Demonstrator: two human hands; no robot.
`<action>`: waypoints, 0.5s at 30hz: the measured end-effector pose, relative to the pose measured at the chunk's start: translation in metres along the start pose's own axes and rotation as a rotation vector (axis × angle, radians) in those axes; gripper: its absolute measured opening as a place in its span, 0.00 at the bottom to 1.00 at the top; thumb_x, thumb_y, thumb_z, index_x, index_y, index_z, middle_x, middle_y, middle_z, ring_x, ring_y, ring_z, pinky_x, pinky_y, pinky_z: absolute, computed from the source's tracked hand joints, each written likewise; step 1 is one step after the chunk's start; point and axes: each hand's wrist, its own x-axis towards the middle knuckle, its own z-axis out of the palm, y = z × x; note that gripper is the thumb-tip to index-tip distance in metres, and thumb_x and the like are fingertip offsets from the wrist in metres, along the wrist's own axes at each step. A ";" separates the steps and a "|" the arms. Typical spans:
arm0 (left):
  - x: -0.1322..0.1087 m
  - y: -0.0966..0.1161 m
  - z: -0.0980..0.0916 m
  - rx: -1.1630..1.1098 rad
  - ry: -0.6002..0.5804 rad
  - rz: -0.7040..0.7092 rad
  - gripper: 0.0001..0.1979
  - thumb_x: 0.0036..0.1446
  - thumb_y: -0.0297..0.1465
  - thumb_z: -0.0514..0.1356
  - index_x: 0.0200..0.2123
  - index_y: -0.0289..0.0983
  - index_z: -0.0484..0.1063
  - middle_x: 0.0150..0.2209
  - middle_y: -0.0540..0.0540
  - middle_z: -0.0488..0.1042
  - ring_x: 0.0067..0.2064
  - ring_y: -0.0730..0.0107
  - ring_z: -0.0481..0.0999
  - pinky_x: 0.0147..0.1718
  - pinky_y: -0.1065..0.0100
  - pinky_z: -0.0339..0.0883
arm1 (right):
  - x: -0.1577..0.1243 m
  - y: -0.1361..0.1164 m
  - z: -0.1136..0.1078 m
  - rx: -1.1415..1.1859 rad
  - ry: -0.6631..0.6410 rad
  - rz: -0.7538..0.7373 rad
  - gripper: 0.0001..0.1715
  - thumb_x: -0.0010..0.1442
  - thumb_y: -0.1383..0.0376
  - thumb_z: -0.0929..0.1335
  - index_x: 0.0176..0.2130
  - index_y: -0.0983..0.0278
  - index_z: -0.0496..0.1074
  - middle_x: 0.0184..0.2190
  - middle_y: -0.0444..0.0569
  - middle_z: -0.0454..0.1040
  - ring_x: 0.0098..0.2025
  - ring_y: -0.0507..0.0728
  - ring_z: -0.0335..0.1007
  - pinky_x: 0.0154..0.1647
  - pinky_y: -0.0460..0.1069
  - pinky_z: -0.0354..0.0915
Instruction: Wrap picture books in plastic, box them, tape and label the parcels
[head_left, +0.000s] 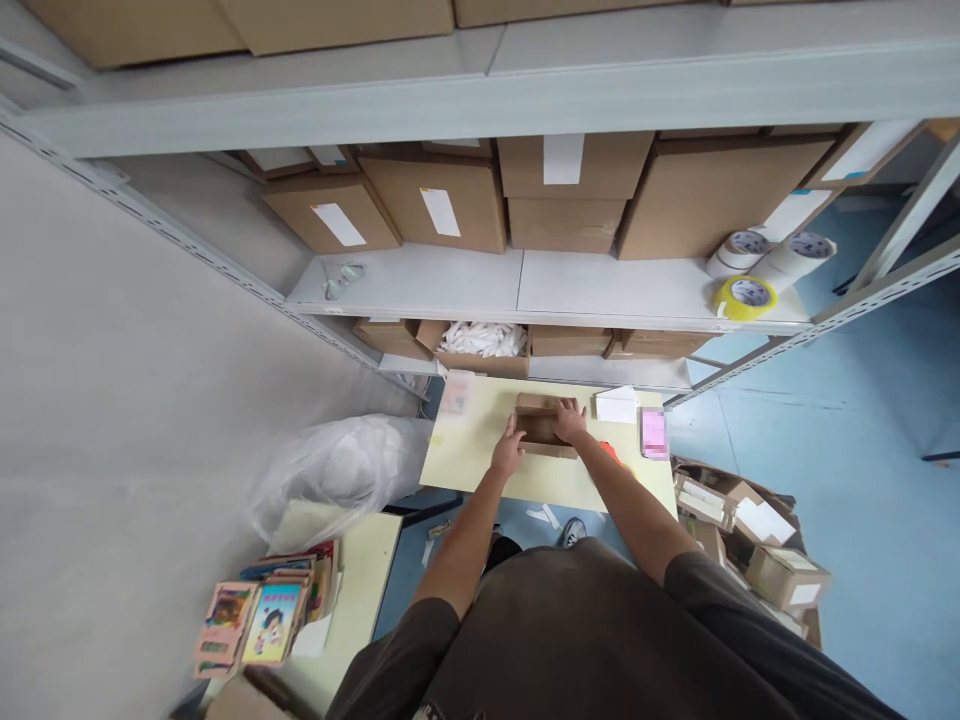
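A small cardboard box (547,449) stands with its top open on a pale yellow table, and its brown inside shows. At its left end, my left hand (508,448) grips the wall, thumb at the rim. My right hand (571,421) grips the opposite end, its fingers bent over the edge. Part of a red-orange item (609,450) shows beside my right forearm. White papers (616,404) and a pink pad-like item (654,433), partly blurred, lie on the table's right side.
Shelving (442,285) behind the table holds cardboard boxes and tape rolls (745,297). A carton of white material (484,340) sits lower. Left are a plastic bag (349,465) and books (274,615); right, a heap of packed boxes (784,578).
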 end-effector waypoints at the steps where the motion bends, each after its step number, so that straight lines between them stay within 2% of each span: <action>1: -0.001 -0.004 -0.002 -0.020 -0.005 0.029 0.29 0.57 0.21 0.66 0.62 0.40 0.76 0.81 0.40 0.40 0.73 0.48 0.66 0.68 0.55 0.66 | -0.001 -0.008 -0.002 0.059 0.064 -0.022 0.42 0.61 0.68 0.67 0.72 0.62 0.64 0.71 0.62 0.66 0.79 0.73 0.44 0.78 0.73 0.40; 4: -0.003 -0.023 -0.014 -0.097 0.013 0.118 0.39 0.54 0.21 0.67 0.70 0.39 0.69 0.80 0.38 0.47 0.78 0.50 0.57 0.73 0.56 0.59 | -0.004 -0.043 0.004 0.318 0.198 -0.074 0.37 0.65 0.63 0.65 0.71 0.62 0.67 0.69 0.58 0.70 0.75 0.69 0.57 0.76 0.66 0.55; 7: 0.001 -0.057 -0.040 -0.197 0.097 0.122 0.35 0.60 0.25 0.64 0.71 0.41 0.69 0.75 0.40 0.61 0.76 0.56 0.61 0.74 0.56 0.56 | 0.000 -0.089 0.030 0.594 0.183 -0.039 0.34 0.67 0.57 0.65 0.69 0.60 0.70 0.66 0.54 0.75 0.67 0.67 0.70 0.70 0.62 0.65; 10: 0.017 -0.102 -0.079 -0.281 0.178 -0.009 0.28 0.66 0.28 0.59 0.69 0.41 0.71 0.69 0.40 0.72 0.71 0.57 0.70 0.72 0.57 0.60 | 0.018 -0.135 0.071 0.723 0.119 0.040 0.34 0.66 0.53 0.66 0.67 0.62 0.73 0.68 0.55 0.73 0.71 0.66 0.67 0.73 0.59 0.63; 12: 0.032 -0.136 -0.106 -0.311 0.218 -0.108 0.28 0.66 0.29 0.60 0.68 0.41 0.71 0.67 0.40 0.74 0.69 0.55 0.71 0.71 0.57 0.61 | 0.035 -0.160 0.102 0.739 0.078 0.104 0.35 0.65 0.52 0.67 0.67 0.62 0.73 0.70 0.55 0.71 0.73 0.63 0.65 0.73 0.57 0.62; 15: 0.058 -0.191 -0.138 -0.346 0.241 -0.211 0.30 0.65 0.31 0.62 0.70 0.39 0.69 0.69 0.38 0.72 0.70 0.52 0.70 0.71 0.57 0.60 | 0.063 -0.181 0.145 0.690 0.073 0.180 0.36 0.65 0.51 0.66 0.66 0.62 0.74 0.67 0.59 0.73 0.69 0.64 0.70 0.67 0.57 0.69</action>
